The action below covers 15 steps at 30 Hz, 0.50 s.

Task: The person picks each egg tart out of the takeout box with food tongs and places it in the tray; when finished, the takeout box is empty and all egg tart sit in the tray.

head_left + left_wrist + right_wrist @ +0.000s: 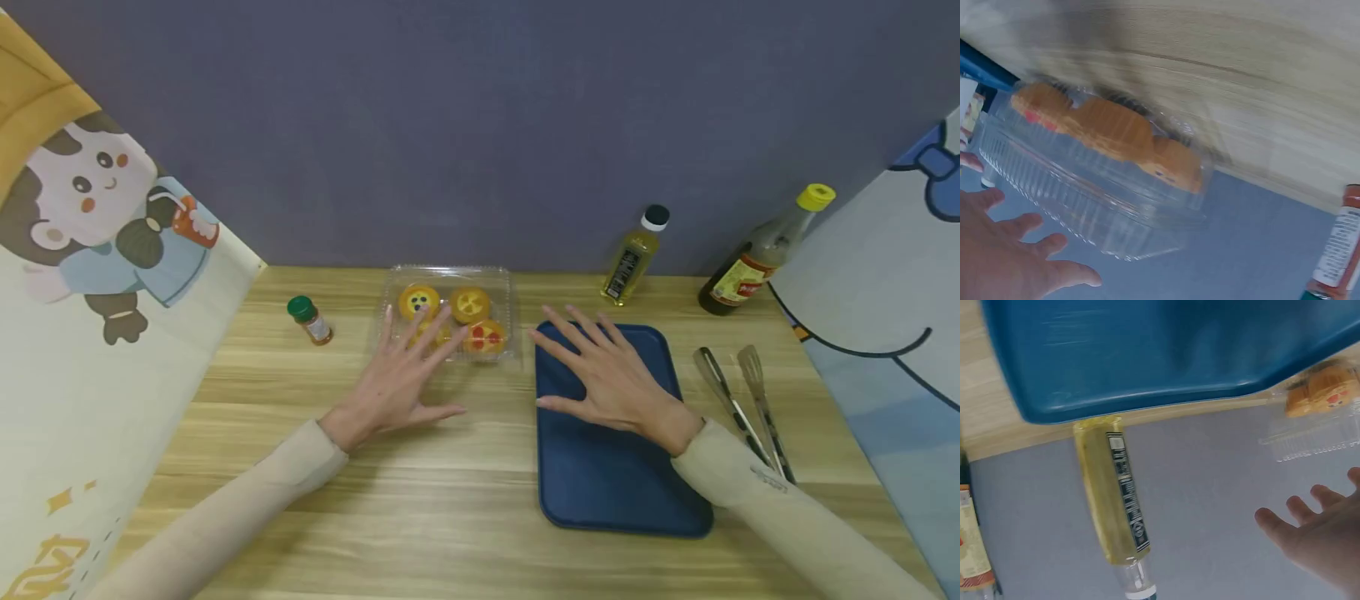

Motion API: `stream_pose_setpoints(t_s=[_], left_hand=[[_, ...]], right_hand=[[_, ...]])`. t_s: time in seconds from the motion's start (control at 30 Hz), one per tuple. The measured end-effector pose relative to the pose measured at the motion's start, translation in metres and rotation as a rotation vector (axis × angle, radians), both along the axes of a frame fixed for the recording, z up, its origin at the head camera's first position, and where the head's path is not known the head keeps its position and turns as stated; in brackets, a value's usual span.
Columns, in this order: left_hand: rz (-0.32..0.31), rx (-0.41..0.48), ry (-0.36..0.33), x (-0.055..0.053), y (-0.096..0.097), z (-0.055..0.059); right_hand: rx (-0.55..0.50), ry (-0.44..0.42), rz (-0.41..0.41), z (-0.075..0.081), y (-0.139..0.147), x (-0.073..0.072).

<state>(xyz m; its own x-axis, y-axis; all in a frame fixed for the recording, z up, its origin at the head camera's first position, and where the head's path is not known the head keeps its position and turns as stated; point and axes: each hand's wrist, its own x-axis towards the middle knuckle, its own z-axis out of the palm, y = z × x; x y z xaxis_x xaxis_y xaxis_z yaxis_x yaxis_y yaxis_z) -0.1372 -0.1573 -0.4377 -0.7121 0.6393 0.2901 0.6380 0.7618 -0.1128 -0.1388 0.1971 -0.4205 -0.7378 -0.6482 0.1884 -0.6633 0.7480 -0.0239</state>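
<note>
With fingers spread and nothing in it, my left hand (392,385) hovers at the near side of a clear plastic clamshell box (512,312). Several small round pastries (470,305) with yellow or red toppings sit inside; in the head view my fingertips overlap the box and partly hide one of them. The left wrist view shows the hand (1007,250) apart from the box (1097,206). My right hand (611,379), also spread and holding nothing, is over the upper part of a dark blue tray (615,479) and hides some of it.
A small green-capped spice jar (311,321) stands left of the box. Behind the tray is a bottle of yellow oil (630,262), with a yellow-capped dark sauce bottle (757,254) farther right. Metal tongs (750,429) lie right of the tray. A grey-blue partition (450,133) rises behind the table.
</note>
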Motion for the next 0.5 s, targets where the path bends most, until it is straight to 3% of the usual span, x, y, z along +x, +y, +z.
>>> stream_pose_setpoints(t_s=[0.17,0.27,0.37,0.5], left_hand=[[0.05,0.015,0.007,0.002,-0.011,0.003],[0.08,0.04,-0.032,0.004,-0.018,0.004],[0.124,0.113,-0.099,0.006,-0.024,0.004],[0.189,0.277,-0.155,0.009,-0.033,0.004]], right_hand=[[-0.049,0.009,0.065,-0.002,-0.014,-0.005],[-0.083,0.027,0.123,-0.001,-0.025,-0.008],[-0.107,0.05,0.177,-0.001,-0.036,-0.01],[-0.147,0.082,0.231,-0.001,-0.054,-0.012]])
